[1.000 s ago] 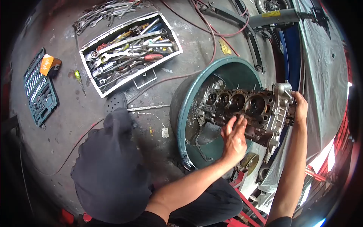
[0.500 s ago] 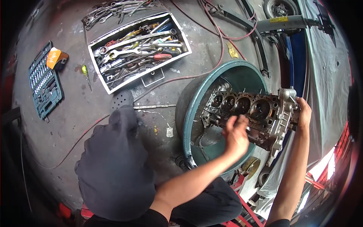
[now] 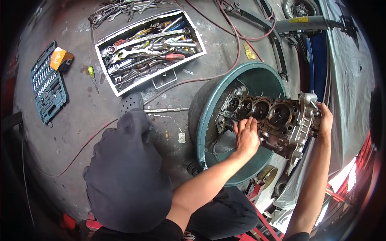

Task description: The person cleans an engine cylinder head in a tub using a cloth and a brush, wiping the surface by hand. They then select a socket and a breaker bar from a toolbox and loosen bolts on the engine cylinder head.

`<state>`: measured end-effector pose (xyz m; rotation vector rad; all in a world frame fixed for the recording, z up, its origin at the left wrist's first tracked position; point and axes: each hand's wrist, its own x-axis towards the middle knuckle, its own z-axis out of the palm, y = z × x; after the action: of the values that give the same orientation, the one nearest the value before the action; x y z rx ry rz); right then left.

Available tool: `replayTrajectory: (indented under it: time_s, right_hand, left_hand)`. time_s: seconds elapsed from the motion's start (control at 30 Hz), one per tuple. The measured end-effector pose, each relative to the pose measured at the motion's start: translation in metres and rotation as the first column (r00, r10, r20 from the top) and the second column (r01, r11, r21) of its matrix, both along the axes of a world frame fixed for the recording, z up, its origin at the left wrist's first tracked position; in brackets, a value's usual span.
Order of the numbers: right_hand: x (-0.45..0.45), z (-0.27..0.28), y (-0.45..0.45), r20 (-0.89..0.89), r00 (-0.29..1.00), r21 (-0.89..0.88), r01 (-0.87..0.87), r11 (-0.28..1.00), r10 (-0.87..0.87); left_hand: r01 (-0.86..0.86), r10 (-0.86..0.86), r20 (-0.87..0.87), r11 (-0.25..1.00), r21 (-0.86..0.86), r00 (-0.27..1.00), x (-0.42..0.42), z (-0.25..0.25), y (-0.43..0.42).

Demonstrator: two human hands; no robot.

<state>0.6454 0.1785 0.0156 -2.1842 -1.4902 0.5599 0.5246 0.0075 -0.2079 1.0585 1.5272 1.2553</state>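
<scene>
The grey concrete floor [image 3: 76, 120], stained and flecked with paint, holds a white-edged toolbox [image 3: 161, 74] crammed with wrenches and other tools, a teal socket case [image 3: 50, 104] with an orange box [image 3: 61, 59] at its upper edge, a green-handled screwdriver [image 3: 92, 76] and a pile of loose spanners [image 3: 120, 10]. A red hose [image 3: 237, 48] winds past a green tub [image 3: 201, 132]; beyond stand a lift arm [image 3: 297, 25], a wheel [image 3: 301, 10] and plastic sheeting [image 3: 350, 80]. The engine block [image 3: 270, 123] lies tilted, its far end within the tub and its near end above the right rim. The right hand [image 3: 325, 120] curls round that near end, gripping it, fingertips partly hidden. The left hand [image 3: 246, 138] has its fingers extended and slightly parted, tips at the block's edge by the middle bores, gripping nothing that shows. Half a second ago the left hand was blurred, with bent fingers, nearer the right hand; now it has shifted towards the far end, while the right hand keeps its place.
</scene>
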Motion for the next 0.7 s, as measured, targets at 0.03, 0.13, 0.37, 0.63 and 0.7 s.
replayTrajectory:
  time_s: [0.03, 0.13, 0.37, 0.63, 0.7]
  right_hand:
    - [-0.009, 0.0, -0.002, 0.016, 1.0, 0.007, -0.004, 1.0, 0.004]
    - [-0.009, 0.003, -0.005, 0.048, 0.998, -0.016, -0.043, 0.999, 0.044]
    - [-0.001, 0.001, -0.003, -0.011, 1.0, -0.007, -0.021, 1.0, 0.021]
    - [0.008, 0.004, 0.0, 0.088, 0.993, -0.044, -0.08, 0.996, 0.084]
    - [0.022, 0.004, 0.008, 0.051, 0.994, -0.024, -0.1, 0.995, 0.101]
  left_hand:
    - [-0.021, 0.02, 0.013, 0.999, 0.03, 1.0, -0.001, 0.013, -0.003]
    - [-0.013, 0.011, 0.031, 0.996, 0.094, 0.999, 0.001, 0.021, -0.018]
    - [-0.098, 0.125, 0.169, 0.983, -0.158, 0.978, -0.011, -0.035, 0.007]
    - [-0.135, 0.143, -0.049, 0.981, 0.141, 0.989, 0.002, 0.023, -0.004]
    - [-0.04, 0.048, 0.055, 0.99, -0.137, 0.997, 0.001, 0.0, 0.005]
